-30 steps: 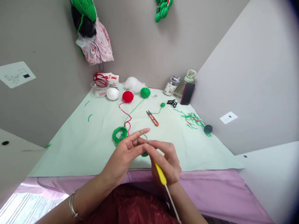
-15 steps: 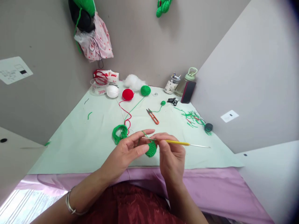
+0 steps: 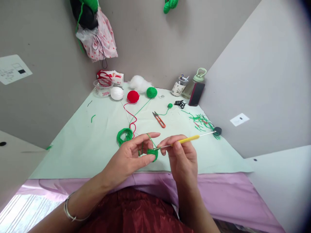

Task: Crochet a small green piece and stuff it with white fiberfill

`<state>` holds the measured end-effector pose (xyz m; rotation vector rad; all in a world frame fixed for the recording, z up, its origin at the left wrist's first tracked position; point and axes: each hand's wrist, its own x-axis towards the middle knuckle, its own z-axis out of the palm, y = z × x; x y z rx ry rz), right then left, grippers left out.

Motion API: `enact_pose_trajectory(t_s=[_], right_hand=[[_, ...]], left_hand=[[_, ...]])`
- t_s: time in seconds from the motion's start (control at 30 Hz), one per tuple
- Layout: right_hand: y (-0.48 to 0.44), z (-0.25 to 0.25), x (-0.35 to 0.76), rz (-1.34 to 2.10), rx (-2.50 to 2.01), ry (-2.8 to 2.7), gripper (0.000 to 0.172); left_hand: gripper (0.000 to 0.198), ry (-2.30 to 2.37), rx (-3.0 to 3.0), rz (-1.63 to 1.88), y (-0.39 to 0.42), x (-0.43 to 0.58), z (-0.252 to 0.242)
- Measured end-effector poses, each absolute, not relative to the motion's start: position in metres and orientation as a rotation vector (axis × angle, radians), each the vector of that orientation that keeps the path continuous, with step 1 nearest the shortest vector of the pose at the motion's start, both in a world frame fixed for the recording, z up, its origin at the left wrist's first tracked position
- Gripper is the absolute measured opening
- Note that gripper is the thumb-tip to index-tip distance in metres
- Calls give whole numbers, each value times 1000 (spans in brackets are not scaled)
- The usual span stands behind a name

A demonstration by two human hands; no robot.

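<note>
My left hand (image 3: 132, 153) pinches a small green crochet piece (image 3: 153, 154) between thumb and fingers, its raised index finger carrying a taut strand of green yarn (image 3: 152, 140). In my right hand (image 3: 183, 153) is a crochet hook (image 3: 189, 139) with a yellow handle, held like a pen. The hook's thin metal tip meets the top edge of the green piece, and its other metal end points out to the right. Just beyond my left hand lies a loose coil of green yarn (image 3: 119, 137) on the pale cloth.
Orange thread snips (image 3: 159, 120) lie ahead of my hands. Farther back are white (image 3: 117, 93), red (image 3: 133, 96) and green yarn balls (image 3: 151, 92), plus white stuffing (image 3: 139, 83). Yarn scraps (image 3: 200, 120), a phone (image 3: 196, 94) and a bottle (image 3: 190, 89) are at right.
My right hand has moved slightly right, and the hook has tilted so its far end is higher. The green piece has shifted left and turned in my left hand.
</note>
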<state>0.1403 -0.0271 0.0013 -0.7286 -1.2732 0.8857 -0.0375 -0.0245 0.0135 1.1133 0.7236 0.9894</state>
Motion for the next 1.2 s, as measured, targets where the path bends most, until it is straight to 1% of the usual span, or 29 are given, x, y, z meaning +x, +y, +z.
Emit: enact_pose_trajectory(t_s=[0.2, 0.3, 0.53, 0.67, 0.73, 0.8, 0.9, 0.93, 1.03, 1.1, 1.2], right_hand=[[-31, 1, 148, 898, -681, -1367, 17], [-34, 2, 151, 797, -711, -1452, 17], [-42, 9, 156, 373, -728, -1843, 21], [-43, 5, 151, -65, -744, -2021, 22], [-43, 1, 148, -202, -742, -2019, 23], [-43, -3, 147, -141, -739, -1975, 25], [-42, -7, 148, 1, -761, -1935, 27], [-41, -9, 148, -21, -773, -1948, 27], [-39, -18, 147, -236, -797, -1958, 32], [-37, -25, 145, -340, -803, -1932, 37], [-35, -33, 143, -418, -794, -1906, 38]], left_hand=[[48, 780, 1158, 968, -25, -38, 20], [48, 796, 1180, 974, -26, -38, 17], [45, 898, 1310, 1043, -27, -40, 11], [46, 951, 1327, 1099, -26, -36, 12], [50, 937, 1288, 1093, -26, -35, 12], [51, 933, 1284, 1107, -26, -34, 10], [46, 967, 1416, 1180, -26, -35, 5], [45, 985, 1473, 1205, -25, -35, 4], [46, 1019, 1484, 1235, -24, -33, 1], [49, 991, 1344, 1206, -25, -31, 1], [55, 894, 1122, 1146, -26, -30, 3]])
